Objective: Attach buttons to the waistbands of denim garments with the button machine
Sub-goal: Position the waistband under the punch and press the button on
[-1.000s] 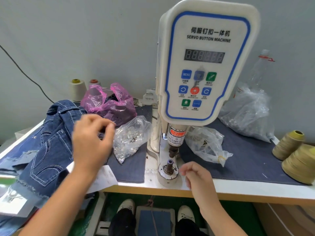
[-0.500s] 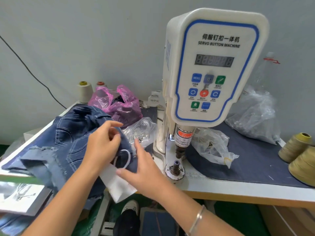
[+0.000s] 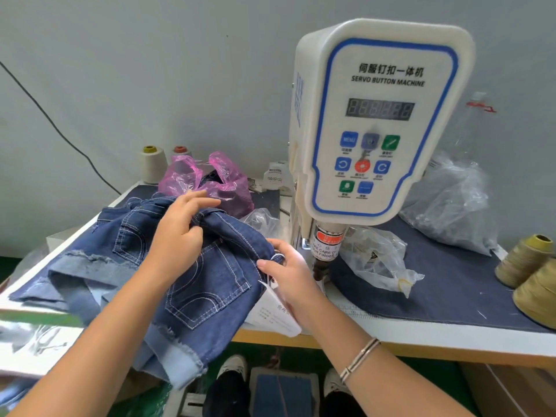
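Note:
A pair of dark blue denim shorts [image 3: 210, 284] with frayed cuffs lies over the table's front left, back pockets up. My left hand [image 3: 177, 236] grips the folded waistband near its top. My right hand [image 3: 285, 275] pinches the waistband's right end just left of the button machine's [image 3: 379, 121] punch head [image 3: 326, 245]; a white hang tag [image 3: 270, 314] dangles under that hand. The lower die is hidden behind my right hand.
A pink plastic bag [image 3: 210, 185] and a clear bag of buttons [image 3: 264, 221] sit behind the shorts. More clear bags [image 3: 379, 260] lie right of the machine on a denim mat [image 3: 451, 293]. Thread cones [image 3: 529, 260] stand at far right, a foot pedal [image 3: 282, 392] is below.
Both hands have pulled the shorts rightward toward the machine. My right hand left the lower die, crossed to the waistband and now pinches its end beside the punch.

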The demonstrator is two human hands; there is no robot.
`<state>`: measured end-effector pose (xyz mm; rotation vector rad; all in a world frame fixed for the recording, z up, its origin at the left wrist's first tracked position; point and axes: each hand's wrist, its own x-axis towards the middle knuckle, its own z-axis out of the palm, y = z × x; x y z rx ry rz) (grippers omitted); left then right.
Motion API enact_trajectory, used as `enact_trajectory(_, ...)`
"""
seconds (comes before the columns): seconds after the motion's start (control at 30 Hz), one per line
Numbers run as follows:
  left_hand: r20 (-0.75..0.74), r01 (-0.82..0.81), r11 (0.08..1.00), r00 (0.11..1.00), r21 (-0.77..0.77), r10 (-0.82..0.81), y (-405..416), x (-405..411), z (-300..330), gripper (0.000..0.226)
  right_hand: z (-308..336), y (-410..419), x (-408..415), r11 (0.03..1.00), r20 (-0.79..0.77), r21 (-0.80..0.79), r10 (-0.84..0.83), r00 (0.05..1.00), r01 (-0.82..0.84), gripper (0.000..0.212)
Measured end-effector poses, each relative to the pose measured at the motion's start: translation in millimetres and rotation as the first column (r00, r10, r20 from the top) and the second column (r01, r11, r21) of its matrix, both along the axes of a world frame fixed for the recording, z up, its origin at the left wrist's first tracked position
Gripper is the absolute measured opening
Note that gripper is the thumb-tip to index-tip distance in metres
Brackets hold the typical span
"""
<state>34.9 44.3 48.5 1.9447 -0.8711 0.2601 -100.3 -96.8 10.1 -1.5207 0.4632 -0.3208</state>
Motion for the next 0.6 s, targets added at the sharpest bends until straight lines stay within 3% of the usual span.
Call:
enact_trajectory(0.17, -0.009, 0.196, 0.955, 0.980, 0.223, -0.199, 4, 10, 13, 0.067, 11, 2, -13, 0.986, 0.112, 0.136, 0.084, 0.990, -0.099, 0.036)
enact_trajectory(0.3, 0.044, 0.174, 0.791, 0.968, 0.586, -0.246, 5, 22, 15, 0.058, 20, 7, -32, 0.914, 0.241, 0.340, 0.140, 0.960, -0.219, 0.042)
enact_trajectory(0.37, 0.037, 0.193, 0.797, 0.965, 0.573, -0.260, 6, 21, 14, 0.050, 21, 10, -43, 0.915, 0.197, 0.304, 0.211, 0.958, -0.264, 0.039)
enact_trajectory(0.47, -0.059, 0.296, 0.843, 0.951, 0.449, -0.303, 1, 11, 12, 0.044, 18, 13, -58, 0.941, -0.054, 0.077, 0.335, 0.941, -0.330, 0.031)
enact_trajectory(0.53, -0.133, 0.403, 0.801, 0.913, 0.443, -0.385, -3, 4, 5, 0.040, 16, 10, -65, 0.937, -0.190, -0.003, 0.343, 0.920, -0.350, 0.029)
enact_trajectory(0.6, -0.277, 0.551, 0.753, 0.834, 0.359, -0.478, -2, 1, 2, 0.054, 15, 4, -74, 0.948, -0.243, -0.028, 0.303, 0.922, -0.319, 0.036)
